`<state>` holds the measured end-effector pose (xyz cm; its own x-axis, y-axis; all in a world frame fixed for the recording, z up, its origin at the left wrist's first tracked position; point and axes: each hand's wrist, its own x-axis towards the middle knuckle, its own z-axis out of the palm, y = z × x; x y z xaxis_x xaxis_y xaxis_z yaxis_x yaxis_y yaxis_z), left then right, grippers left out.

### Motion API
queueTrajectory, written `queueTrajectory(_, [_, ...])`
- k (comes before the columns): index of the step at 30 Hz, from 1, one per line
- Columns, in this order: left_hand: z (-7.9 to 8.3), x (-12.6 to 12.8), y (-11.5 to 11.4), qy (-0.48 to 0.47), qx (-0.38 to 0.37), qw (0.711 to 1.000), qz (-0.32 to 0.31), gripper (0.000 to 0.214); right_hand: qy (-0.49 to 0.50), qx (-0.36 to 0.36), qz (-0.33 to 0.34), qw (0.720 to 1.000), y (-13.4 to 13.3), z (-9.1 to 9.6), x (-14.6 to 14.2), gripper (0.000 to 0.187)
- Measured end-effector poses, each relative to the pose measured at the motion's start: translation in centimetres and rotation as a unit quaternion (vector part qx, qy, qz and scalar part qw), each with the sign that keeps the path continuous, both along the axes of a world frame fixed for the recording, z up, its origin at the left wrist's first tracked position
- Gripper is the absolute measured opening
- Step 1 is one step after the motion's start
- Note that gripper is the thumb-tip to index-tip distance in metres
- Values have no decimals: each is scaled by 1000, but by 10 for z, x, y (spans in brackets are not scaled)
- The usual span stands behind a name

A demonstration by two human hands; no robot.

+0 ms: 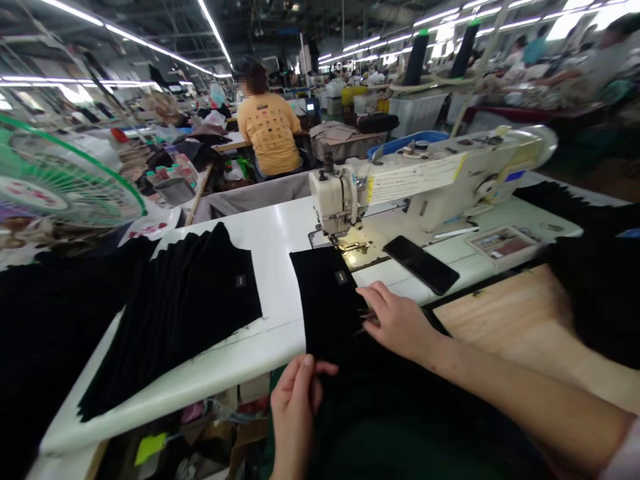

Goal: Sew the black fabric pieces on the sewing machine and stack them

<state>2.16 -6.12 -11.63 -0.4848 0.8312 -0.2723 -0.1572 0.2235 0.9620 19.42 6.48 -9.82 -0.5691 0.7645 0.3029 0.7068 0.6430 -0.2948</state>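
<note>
— Where was the black cloth (327, 303)?
— On the white table (273, 233), its far edge under the sewing machine (425, 183), a small label (341, 277) on top.
— The hands?
— The left hand (295, 393) pinched the near edge. The right hand (397, 320) lay flat on the cloth, fingers loosely extended.
— Nearby?
— A phone (421, 264) just beside.

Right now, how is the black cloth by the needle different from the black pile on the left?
The black cloth by the needle is one flat piece, held by the left hand and right hand. The black pile is a fanned stack that no hand touches. Both are black with a small label.
</note>
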Motion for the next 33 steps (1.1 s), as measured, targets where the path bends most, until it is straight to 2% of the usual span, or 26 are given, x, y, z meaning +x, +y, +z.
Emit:
queueTrajectory(2, [-4,4,0,-25,-7,1000,8,46,72,-141,-93,983,3,0,7,33])
queueTrajectory(4, [-9,9,0,-46,-11,999,14,47,161,-304,-133,929,4,-2,10,7])
queueTrajectory(6, [-13,12,0,-57,-9,998,21,46,215,-426,-123,870,3,-4,12,15])
queueTrajectory(7, [-15,12,-1,-59,-8,998,23,45,227,-464,-111,849,2,-4,12,17])
queueTrajectory(10, [-18,11,-3,-61,-14,998,14,44,260,-537,-90,798,1,-4,14,19])
queueTrajectory(12, [-20,9,-4,-55,-18,998,6,44,282,-559,-87,775,3,-2,15,25])
queueTrajectory(16, [-22,-1,-5,-23,-35,999,-16,47,296,-567,-98,763,8,1,14,22])
queueTrajectory(18, [-19,-8,-4,45,-30,999,0,45,290,-573,-98,760,9,1,13,21])
queueTrajectory(19, [-15,-12,-2,113,-16,993,21,42,286,-578,-95,758,9,0,13,22])
queueTrajectory(20, [-11,-14,0,201,6,979,39,36,283,-583,-91,756,9,0,14,25])
queueTrajectory(21, [-5,-15,4,300,42,952,43,29,281,-589,-87,753,10,-1,14,27])
queueTrajectory(22, [1,-14,8,397,85,914,24,22,279,-594,-83,750,10,-2,15,29])
queueTrajectory(23, [6,-10,13,483,127,867,-14,17,278,-599,-78,747,10,-3,16,30])
queueTrajectory(25, [14,3,27,598,188,771,-110,21,276,-609,-68,741,10,-5,16,33])
queueTrajectory(27, [17,18,42,656,200,708,-168,26,273,-613,-57,739,10,-5,16,36])
queueTrajectory(30, [14,32,61,679,192,678,-203,14,286,-600,-50,745,8,-5,16,38])
queueTrajectory(32, [15,32,68,670,210,678,-216,9,292,-582,-57,756,7,-5,15,36])
queueTrajectory(33, [19,30,69,657,224,687,-215,10,290,-575,-63,763,7,-6,14,35])
